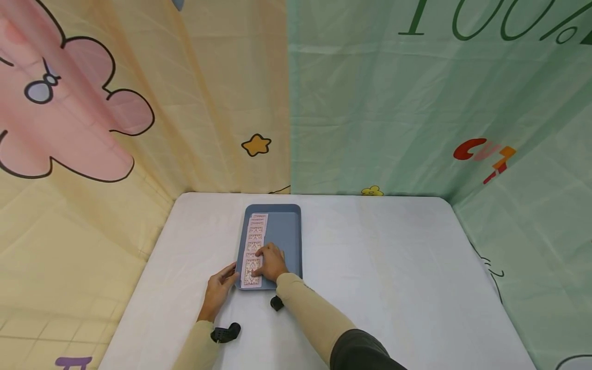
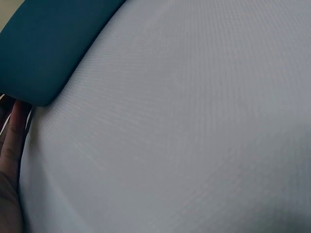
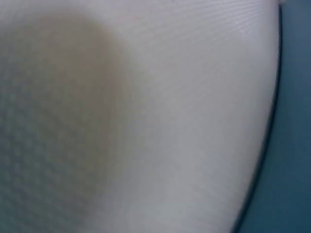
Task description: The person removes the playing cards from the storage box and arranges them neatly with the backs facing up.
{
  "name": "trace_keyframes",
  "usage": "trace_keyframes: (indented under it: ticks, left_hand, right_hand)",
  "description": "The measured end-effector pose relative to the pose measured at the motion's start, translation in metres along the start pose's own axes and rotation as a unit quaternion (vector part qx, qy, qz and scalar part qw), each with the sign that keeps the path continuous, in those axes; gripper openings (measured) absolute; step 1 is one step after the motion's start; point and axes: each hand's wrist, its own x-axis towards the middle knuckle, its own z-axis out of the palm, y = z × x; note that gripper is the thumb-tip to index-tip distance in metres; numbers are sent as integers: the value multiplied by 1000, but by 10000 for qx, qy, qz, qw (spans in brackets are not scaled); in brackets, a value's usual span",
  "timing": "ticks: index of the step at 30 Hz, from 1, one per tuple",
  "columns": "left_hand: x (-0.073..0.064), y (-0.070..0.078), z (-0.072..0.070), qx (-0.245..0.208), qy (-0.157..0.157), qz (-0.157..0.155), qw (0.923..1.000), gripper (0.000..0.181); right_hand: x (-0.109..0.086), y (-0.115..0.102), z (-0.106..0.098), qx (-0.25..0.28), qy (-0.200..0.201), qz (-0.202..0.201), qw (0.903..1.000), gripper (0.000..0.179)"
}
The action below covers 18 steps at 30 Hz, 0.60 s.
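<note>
A blue-grey tray [image 1: 289,231] lies on the white table, its near left corner between the thumb and fingers of my left hand [image 1: 217,293]. In the left wrist view, a finger [image 2: 14,131] of that hand reaches below the tray's edge [image 2: 53,53]. Along the tray's left side runs an overlapping column of playing cards [image 1: 254,241] with red-and-white patterned faces or backs. My right hand [image 1: 274,262] is over the near cards, thumb and forefinger bent and apart, their tips at the cards. Whether they pinch a card cannot be seen. The right wrist view shows only the tray's side [image 3: 291,121] and cloth.
The table's white cloth [image 1: 379,267] extends around the tray. Patterned curtains [image 1: 231,92] hang behind and at both sides. Each wrist carries a black camera [image 1: 225,333]; the right one [image 1: 276,303] sits just off the tray's near edge.
</note>
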Motion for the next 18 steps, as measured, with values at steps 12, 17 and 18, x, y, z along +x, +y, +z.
trace_keyframes:
  ticks: [12,17,18]
  left_hand:
    - [0,-3,0,61,29,105,9999,43]
    - [1,-1,0,-29,-108,-52,9999,45]
    - [2,-2,-1,-76,-121,-79,9999,45]
  right_hand:
    - [-2,-1,2,-6,105,-27,9999,49]
    - [-1,1,2,-13,158,-130,9998,51]
    - [-1,1,2,-5,158,-136,9998,51]
